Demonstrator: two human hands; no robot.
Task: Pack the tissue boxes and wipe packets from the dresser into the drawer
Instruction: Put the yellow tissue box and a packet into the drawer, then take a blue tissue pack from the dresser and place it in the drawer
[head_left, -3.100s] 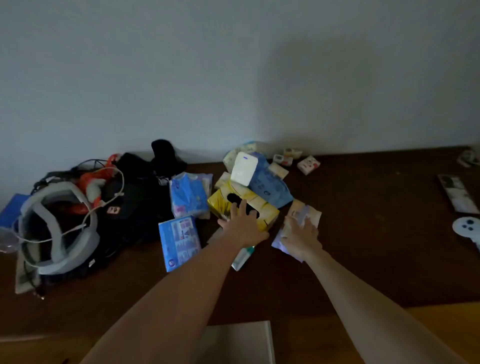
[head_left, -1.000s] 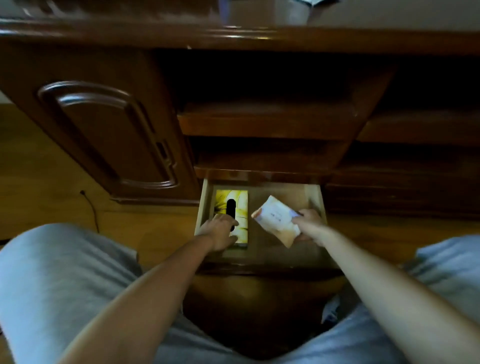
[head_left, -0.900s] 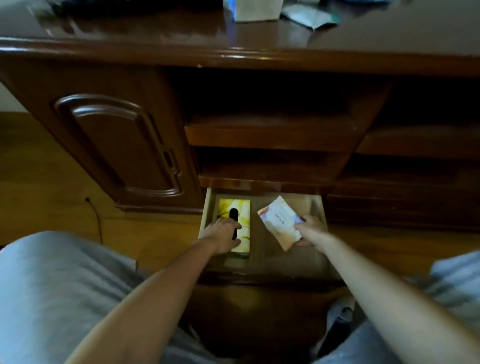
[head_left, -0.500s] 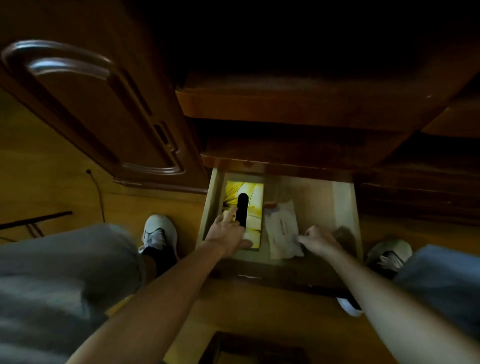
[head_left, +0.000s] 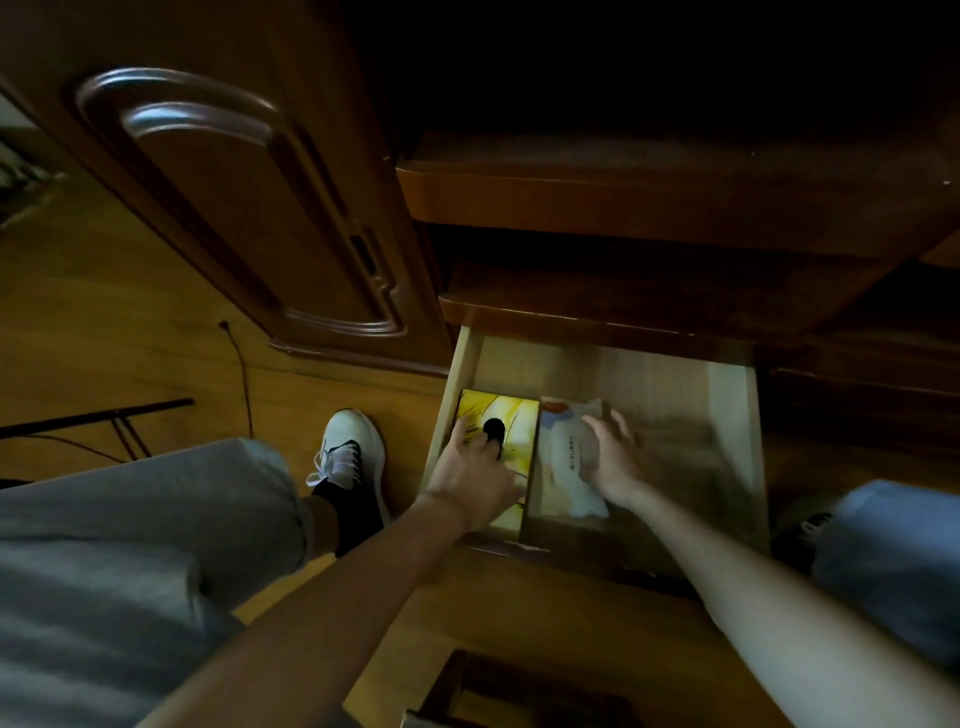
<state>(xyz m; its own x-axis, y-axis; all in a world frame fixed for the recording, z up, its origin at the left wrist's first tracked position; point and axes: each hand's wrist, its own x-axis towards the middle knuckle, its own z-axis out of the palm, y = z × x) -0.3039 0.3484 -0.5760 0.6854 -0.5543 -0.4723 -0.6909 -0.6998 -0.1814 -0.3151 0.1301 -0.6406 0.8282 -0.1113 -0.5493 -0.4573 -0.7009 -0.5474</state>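
The drawer (head_left: 732, 410) stands pulled out at the foot of the dark wooden dresser (head_left: 649, 197), its pale wood floor bare on the right side. Against the drawer's left wall lies the yellow tissue box (head_left: 511, 415), flat, with its dark oval slot facing up. Just beside it on the right, touching or nearly touching its long edge, lies the white wipe packet (head_left: 563, 457), also flat, with a small reddish mark at its far end and a line of print down its middle.

The left hand (head_left: 470, 480) rests on the near part of the tissue box, fingers stretched forward and spread, fingertips reaching beside the slot; it presses rather than grasps. The right hand (head_left: 615, 462) lies over the right side of the wipe packet with fingers extended and relaxed, touching it without curling round it; this hand is a little blurred.

To the left of the drawer a carved cabinet door (head_left: 234, 208) reaches down to the wooden floor (head_left: 130, 338), where a thin dark cable (head_left: 241, 374) runs. A white sneaker (head_left: 350, 447) stands near the drawer's left side, below a grey trouser leg (head_left: 130, 545).
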